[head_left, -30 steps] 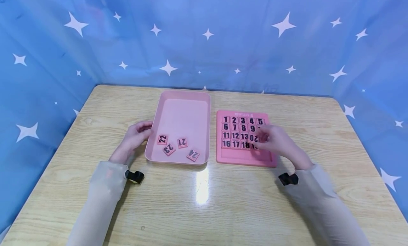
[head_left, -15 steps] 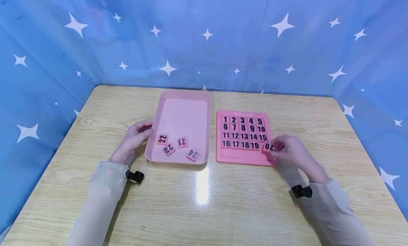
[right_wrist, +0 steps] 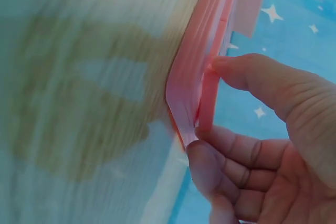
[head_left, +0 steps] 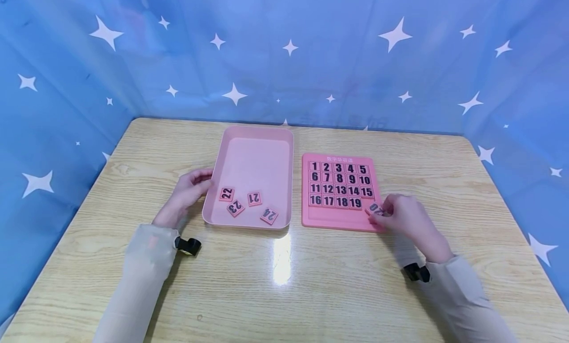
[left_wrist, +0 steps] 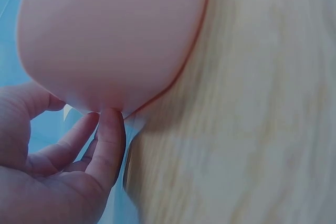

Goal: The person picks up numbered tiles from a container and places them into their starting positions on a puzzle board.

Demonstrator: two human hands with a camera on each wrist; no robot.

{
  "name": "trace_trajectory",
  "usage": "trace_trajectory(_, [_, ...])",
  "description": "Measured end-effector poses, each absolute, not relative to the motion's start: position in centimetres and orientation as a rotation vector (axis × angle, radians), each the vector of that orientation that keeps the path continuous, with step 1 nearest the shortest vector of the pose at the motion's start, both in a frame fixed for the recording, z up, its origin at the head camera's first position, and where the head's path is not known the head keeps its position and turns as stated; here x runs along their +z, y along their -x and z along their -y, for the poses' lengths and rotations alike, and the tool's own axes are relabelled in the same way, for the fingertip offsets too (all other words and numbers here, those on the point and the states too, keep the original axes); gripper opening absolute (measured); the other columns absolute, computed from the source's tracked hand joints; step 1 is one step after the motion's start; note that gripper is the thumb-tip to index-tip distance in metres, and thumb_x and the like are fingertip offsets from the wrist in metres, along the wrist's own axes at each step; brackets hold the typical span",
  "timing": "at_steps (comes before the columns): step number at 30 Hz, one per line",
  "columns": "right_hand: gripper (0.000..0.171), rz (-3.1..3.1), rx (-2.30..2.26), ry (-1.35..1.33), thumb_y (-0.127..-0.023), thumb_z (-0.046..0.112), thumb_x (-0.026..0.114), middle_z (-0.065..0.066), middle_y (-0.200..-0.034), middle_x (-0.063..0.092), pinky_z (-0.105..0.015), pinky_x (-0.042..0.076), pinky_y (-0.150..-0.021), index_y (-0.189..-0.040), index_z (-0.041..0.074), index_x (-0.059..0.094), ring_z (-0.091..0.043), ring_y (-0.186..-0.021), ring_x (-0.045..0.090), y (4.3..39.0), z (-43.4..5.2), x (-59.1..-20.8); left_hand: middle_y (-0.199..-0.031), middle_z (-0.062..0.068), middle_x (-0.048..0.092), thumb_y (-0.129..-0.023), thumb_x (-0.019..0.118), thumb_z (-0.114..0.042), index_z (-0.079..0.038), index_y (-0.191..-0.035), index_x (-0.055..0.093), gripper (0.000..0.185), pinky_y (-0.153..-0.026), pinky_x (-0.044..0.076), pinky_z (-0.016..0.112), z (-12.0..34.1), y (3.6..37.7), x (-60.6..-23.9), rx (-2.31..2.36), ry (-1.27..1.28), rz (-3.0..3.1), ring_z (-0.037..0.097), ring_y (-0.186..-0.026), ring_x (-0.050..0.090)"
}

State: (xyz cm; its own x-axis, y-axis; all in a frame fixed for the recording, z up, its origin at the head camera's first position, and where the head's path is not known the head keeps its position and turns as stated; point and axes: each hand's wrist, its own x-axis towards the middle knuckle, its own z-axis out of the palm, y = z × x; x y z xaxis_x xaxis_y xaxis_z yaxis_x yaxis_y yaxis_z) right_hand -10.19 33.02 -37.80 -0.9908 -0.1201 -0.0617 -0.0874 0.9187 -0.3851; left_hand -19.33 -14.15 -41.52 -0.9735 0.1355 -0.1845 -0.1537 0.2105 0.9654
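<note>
My right hand (head_left: 409, 219) pinches a pink number tile (head_left: 374, 208) marked 20, at the end of the fourth row of the pink number puzzle board (head_left: 338, 220). In the right wrist view the tile (right_wrist: 209, 100) sits tilted between thumb and fingers, at the board's edge (right_wrist: 191, 61). On the board, tiles 1 to 19 lie in ordered rows. My left hand (head_left: 184, 192) touches the left side of the pink tray (head_left: 253, 172); the left wrist view has its fingertips (left_wrist: 111, 119) against the tray wall (left_wrist: 110, 51). In the tray lie loose tiles, among them tile 21 (head_left: 254, 199) and tile 22 (head_left: 226, 194).
Tiles 23 (head_left: 235, 208) and 24 (head_left: 269, 215) lie turned near the tray's front. Tray and board stand side by side on a wooden table (head_left: 284, 303), a narrow gap between them. A blue star-patterned cloth (head_left: 284, 71) hangs behind.
My right hand has brought tile 20 from over the board's middle rows down and right to the end of the fourth row, where its tilt has changed. The left hand and tray stay put.
</note>
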Motion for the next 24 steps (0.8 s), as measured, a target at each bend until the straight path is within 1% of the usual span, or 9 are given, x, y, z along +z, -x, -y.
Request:
trace_trajectory(2, [0.036, -3.007, -0.561, 0.144, -0.074, 0.033, 0.079, 0.003, -0.053, 0.046, -0.026, 0.03, -0.044, -0.062, 0.01, 0.053, -0.013, -0.05, 0.038, 9.99, -32.94, -37.81, -0.12, 0.032, 0.051, -0.089, 0.051, 0.002, 0.018, -0.127, 0.044, 0.042, -0.075, 0.048, 0.012, 14.17, 19.33, -41.51, 1.842, 0.016, -2.253, -0.004, -0.082, 0.054])
trace_trajectory(5, [0.039, -3.004, -0.552, 0.136, -0.074, 0.04, 0.078, 0.003, -0.053, 0.047, -0.026, 0.03, -0.045, -0.062, 0.012, 0.053, -0.013, -0.051, 0.039, 9.84, -33.07, -37.6, -0.121, 0.033, 0.05, -0.089, 0.051, 0.001, 0.018, -0.127, 0.043, 0.042, -0.075, 0.048, 0.012, 14.15, 19.34, -41.48, 1.841, 0.011, -2.248, -0.004, -0.082, 0.054])
trace_trajectory(8, [0.033, -2.981, -0.604, 0.205, -0.075, 0.035, 0.078, 0.0, -0.063, 0.055, -0.026, 0.037, -0.048, -0.076, 0.007, 0.061, -0.014, -0.056, 0.046, 10.08, -33.38, -37.3, -0.12, 0.032, 0.05, -0.09, 0.051, 0.0, 0.017, -0.128, 0.043, 0.042, -0.074, 0.049, 0.012, 14.2, 19.34, -41.48, 1.831, 0.014, -2.246, -0.003, -0.082, 0.054])
trace_trajectory(10, [0.03, -2.958, -0.629, 0.312, -0.075, 0.027, 0.079, -0.001, -0.071, 0.058, -0.026, 0.041, -0.051, -0.088, 0.004, 0.065, -0.013, -0.061, 0.049, 10.34, -33.58, -37.23, -0.12, 0.031, 0.05, -0.091, 0.051, -0.001, 0.016, -0.128, 0.043, 0.042, -0.074, 0.049, 0.013, 14.2, 19.36, -41.45, 1.824, 0.021, -2.248, -0.002, -0.082, 0.054])
trace_trajectory(12, [0.031, -2.937, -0.644, 0.438, -0.075, 0.018, 0.078, -0.002, -0.077, 0.059, -0.026, 0.043, -0.053, -0.096, 0.001, 0.065, -0.012, -0.065, 0.05, 10.58, -33.68, -37.34, -0.121, 0.031, 0.051, -0.091, 0.051, -0.001, 0.016, -0.128, 0.043, 0.042, -0.074, 0.049, 0.013, 14.21, 19.38, -41.44, 1.816, 0.025, -2.253, -0.002, -0.082, 0.054])
trace_trajectory(14, [0.027, -2.921, -0.641, 0.513, -0.074, 0.012, 0.078, -0.002, -0.077, 0.057, -0.025, 0.042, -0.053, -0.096, 0.001, 0.066, -0.011, -0.065, 0.048, 10.66, -33.69, -37.54, -0.121, 0.032, 0.05, -0.09, 0.051, 0.0, 0.016, -0.128, 0.043, 0.042, -0.075, 0.049, 0.013, 14.19, 19.42, -41.46, 1.821, 0.025, -2.252, -0.002, -0.082, 0.054])
trace_trajectory(17, [0.018, -2.935, -0.628, 0.516, -0.074, 0.01, 0.077, -0.001, -0.072, 0.055, -0.024, 0.041, -0.052, -0.086, 0.003, 0.065, -0.011, -0.062, 0.045, 10.7, -33.62, -37.79, -0.122, 0.034, 0.049, -0.09, 0.051, 0.0, 0.017, -0.127, 0.044, 0.042, -0.075, 0.049, 0.012, 14.13, 19.44, -41.48, 1.83, 0.02, -2.251, -0.002, -0.083, 0.054])
trace_trajectory(20, [0.017, -2.952, -0.599, 0.442, -0.075, 0.014, 0.077, -0.001, -0.07, 0.053, -0.025, 0.038, -0.052, -0.079, 0.006, 0.062, -0.012, -0.061, 0.043, 10.7, -33.5, -37.92, -0.123, 0.034, 0.049, -0.09, 0.051, 0.001, 0.016, -0.127, 0.044, 0.042, -0.075, 0.049, 0.012, 14.12, 19.4, -41.49, 1.832, 0.027, -2.248, -0.001, -0.084, 0.055])
trace_trajectory(24, [0.025, -2.977, -0.551, 0.34, -0.077, 0.025, 0.076, -0.001, -0.069, 0.052, -0.026, 0.035, -0.051, -0.076, 0.007, 0.059, -0.013, -0.059, 0.041, 10.72, -33.29, -38.02, -0.123, 0.033, 0.049, -0.09, 0.051, 0.0, 0.016, -0.128, 0.043, 0.042, -0.075, 0.049, 0.013, 14.11, 19.29, -41.45, 1.831, 0.027, -2.243, 0.0, -0.083, 0.055])
